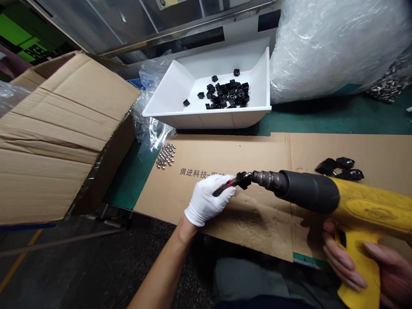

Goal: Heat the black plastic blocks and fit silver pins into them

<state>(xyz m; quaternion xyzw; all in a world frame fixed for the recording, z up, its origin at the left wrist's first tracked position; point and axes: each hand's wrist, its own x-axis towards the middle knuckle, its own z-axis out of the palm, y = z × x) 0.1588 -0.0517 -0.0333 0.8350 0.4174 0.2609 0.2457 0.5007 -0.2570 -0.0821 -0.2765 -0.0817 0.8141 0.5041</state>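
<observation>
Over a cardboard sheet (251,223), the gloved left hand (207,201) closes around a black block (243,180), apparently seated at the tip of a yellow power tool (360,210) lying lengthwise to the right, its grip wrapped by bare right fingers (344,262).

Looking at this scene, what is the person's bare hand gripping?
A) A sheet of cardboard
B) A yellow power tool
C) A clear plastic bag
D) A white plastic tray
B: the bare right hand is wrapped around the handle of the yellow power tool.
</observation>
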